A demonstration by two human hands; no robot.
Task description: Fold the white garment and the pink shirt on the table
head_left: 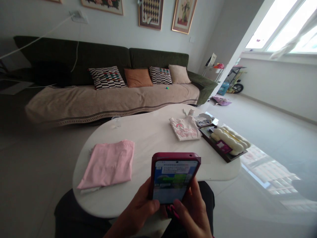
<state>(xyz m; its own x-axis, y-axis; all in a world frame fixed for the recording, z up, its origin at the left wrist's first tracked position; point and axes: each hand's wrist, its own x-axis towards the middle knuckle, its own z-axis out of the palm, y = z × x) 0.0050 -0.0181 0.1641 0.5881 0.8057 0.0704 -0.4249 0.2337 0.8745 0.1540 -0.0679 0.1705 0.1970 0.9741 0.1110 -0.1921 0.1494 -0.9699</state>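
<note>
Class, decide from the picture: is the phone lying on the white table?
No, the phone is held up, its screen lit, between the left hand and the right hand.

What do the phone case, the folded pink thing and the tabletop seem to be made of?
Phone case: probably plastic or silicone, dark red, with a soft sheen along its rounded rim. Folded pink thing: matte fabric, given its creases and soft edges. Tabletop: smooth, pale, faintly streaked; stone or laminate, hard to tell.
</note>
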